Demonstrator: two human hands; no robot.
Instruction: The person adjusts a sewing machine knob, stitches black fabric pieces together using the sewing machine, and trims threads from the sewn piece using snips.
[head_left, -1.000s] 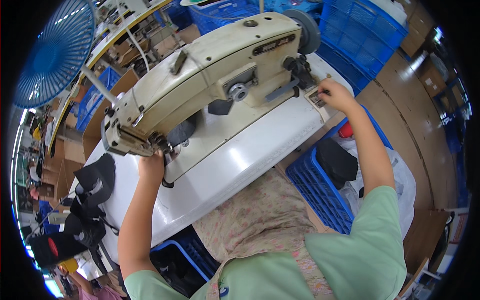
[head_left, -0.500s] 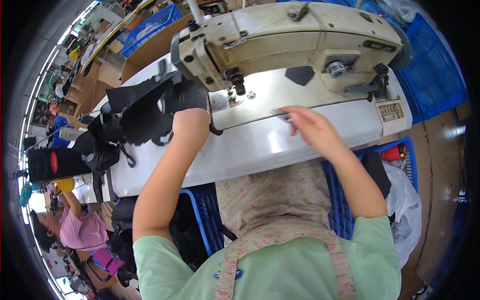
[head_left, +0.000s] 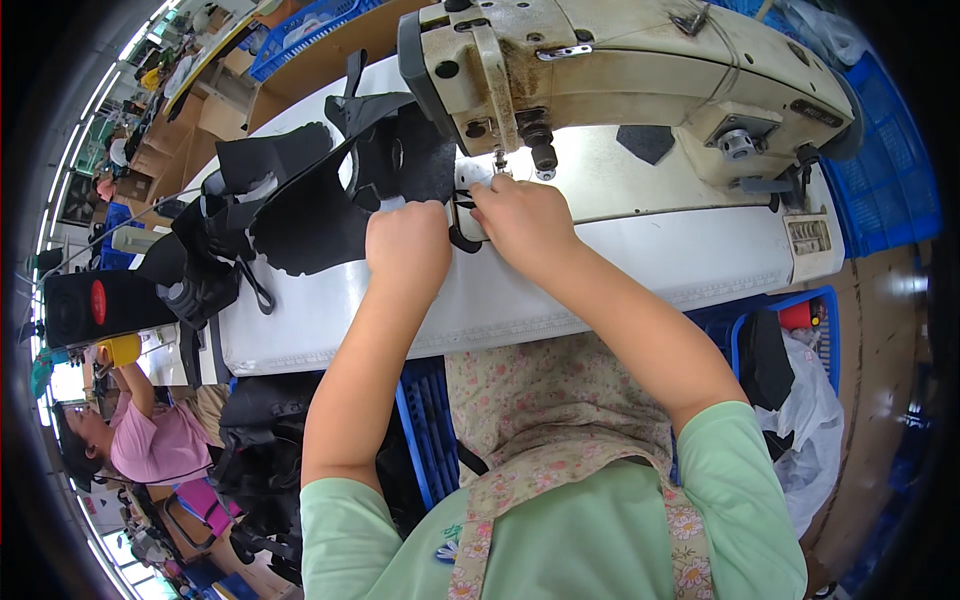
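Note:
A black fabric piece (head_left: 315,220) with cut-out openings lies on the white sewing table, its right end beside the needle of the cream sewing machine (head_left: 620,70). My left hand (head_left: 408,243) is closed on the near edge of this piece, knuckles up. Right of it, my right hand (head_left: 525,222) is closed just in front of the needle and presser foot (head_left: 503,160). From its fingertips sticks a small dark pointed tool (head_left: 464,198), mostly hidden by the hand, its kind unclear. The fingertips are at the right end of the fabric.
A black pentagonal patch (head_left: 645,142) lies on the machine bed. More black straps and pieces (head_left: 205,250) are heaped at the table's left. Blue crates (head_left: 885,160) stand to the right, one below holding a white plastic bag (head_left: 808,430). Another person (head_left: 160,440) sits at far left.
My right hand has moved left from over the machine bed to the needle, with the small tool in it. My left hand and the black fabric have shifted slightly; the view has moved too.

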